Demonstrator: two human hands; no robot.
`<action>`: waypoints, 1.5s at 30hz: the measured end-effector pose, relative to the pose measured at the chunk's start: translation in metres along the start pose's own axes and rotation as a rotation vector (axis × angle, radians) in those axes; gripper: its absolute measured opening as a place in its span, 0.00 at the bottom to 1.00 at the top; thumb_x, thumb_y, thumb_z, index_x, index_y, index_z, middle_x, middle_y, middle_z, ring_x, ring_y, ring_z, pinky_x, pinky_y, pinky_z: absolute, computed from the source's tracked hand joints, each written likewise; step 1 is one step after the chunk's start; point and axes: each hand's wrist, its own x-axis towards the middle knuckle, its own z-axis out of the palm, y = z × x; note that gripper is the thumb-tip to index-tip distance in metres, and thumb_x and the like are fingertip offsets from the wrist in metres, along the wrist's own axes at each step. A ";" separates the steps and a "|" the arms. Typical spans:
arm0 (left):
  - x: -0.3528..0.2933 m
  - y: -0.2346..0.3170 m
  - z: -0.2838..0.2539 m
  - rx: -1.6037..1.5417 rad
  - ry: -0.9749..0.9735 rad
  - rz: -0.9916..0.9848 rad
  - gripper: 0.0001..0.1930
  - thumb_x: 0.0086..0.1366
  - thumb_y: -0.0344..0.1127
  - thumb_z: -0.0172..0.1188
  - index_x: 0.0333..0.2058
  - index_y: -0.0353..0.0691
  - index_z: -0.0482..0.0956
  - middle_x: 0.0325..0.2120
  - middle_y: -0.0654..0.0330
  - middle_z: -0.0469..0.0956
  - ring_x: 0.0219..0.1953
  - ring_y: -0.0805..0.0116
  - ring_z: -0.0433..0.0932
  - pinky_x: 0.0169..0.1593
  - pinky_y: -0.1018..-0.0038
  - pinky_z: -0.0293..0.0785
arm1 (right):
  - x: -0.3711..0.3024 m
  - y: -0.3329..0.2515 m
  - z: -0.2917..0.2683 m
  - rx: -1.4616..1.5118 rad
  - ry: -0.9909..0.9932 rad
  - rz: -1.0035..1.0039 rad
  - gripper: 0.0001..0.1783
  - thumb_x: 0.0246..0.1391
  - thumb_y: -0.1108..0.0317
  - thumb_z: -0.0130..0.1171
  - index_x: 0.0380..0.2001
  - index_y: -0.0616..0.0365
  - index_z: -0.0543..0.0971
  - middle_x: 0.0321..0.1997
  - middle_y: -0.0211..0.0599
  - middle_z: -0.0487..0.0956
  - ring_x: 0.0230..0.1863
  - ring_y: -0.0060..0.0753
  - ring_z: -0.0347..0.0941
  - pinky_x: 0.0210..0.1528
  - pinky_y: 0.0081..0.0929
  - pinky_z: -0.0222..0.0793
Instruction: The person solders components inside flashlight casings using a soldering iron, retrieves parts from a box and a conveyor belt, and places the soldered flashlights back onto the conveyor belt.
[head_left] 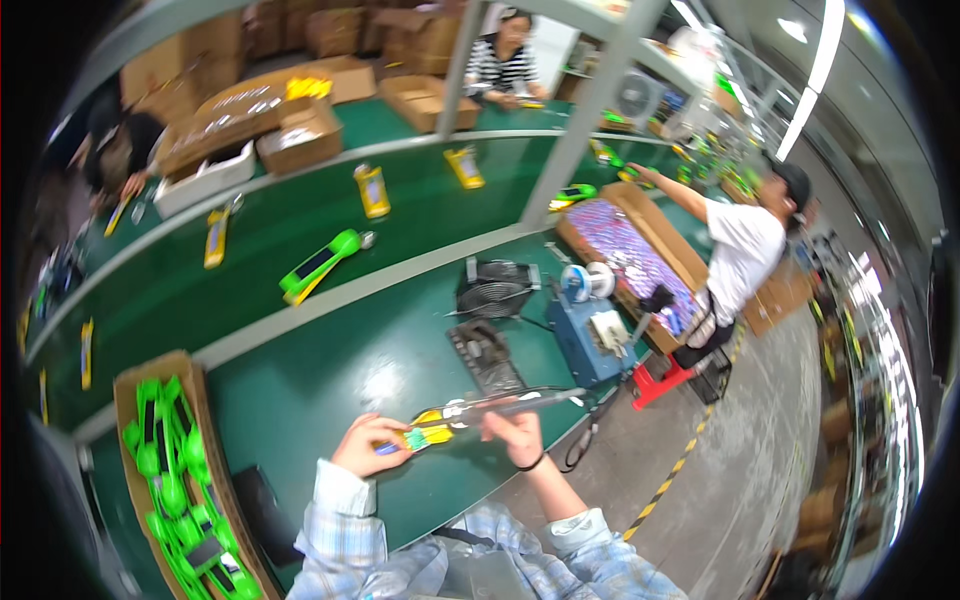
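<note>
A broad desk with a smooth dark-green top (300,365) stretches in front of the person. Far to the left of my landmark, a boxy blue metal unit (580,340), stands a long brown cardboard box (222,470) filled with lime-green plastic parts (170,490). A black round-grilled fan (497,285) sits just left of the blue unit, with a dark, rough-looking flat tray (485,352) nearer the person. Two pale spools (588,280) rest at the unit's far end.

The person's left hand (370,445) is left of the unit and nearer the person, its fingers pinched closed on one end of a small yellow piece with a bluish tip (432,436), held above the desk. The right hand (516,436), nearer to the unit, has its fingers curled round a slim grey stick-like tool (545,402). Blur hides whether the tool touches the yellow piece.
</note>
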 end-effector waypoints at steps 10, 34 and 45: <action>0.006 -0.001 -0.009 0.085 -0.026 0.068 0.05 0.44 0.37 0.63 0.20 0.46 0.77 0.31 0.68 0.76 0.39 0.71 0.71 0.56 0.59 0.47 | -0.003 0.010 -0.004 -0.191 0.255 -0.154 0.13 0.48 0.68 0.52 0.34 0.67 0.71 0.23 0.38 0.72 0.18 0.24 0.65 0.21 0.17 0.60; 0.006 0.001 -0.006 0.275 0.090 0.024 0.03 0.41 0.34 0.62 0.17 0.45 0.78 0.15 0.71 0.72 0.22 0.74 0.66 0.35 0.76 0.57 | -0.020 0.043 0.003 -0.151 0.185 -0.091 0.13 0.47 0.71 0.53 0.36 0.67 0.70 0.28 0.39 0.72 0.19 0.22 0.65 0.20 0.15 0.60; 0.008 -0.002 0.002 0.359 0.122 0.042 0.04 0.39 0.31 0.60 0.13 0.45 0.74 0.13 0.71 0.68 0.21 0.75 0.66 0.36 0.76 0.57 | -0.024 0.051 0.007 -0.140 0.211 -0.111 0.13 0.46 0.71 0.55 0.36 0.67 0.71 0.29 0.37 0.71 0.19 0.21 0.66 0.21 0.14 0.61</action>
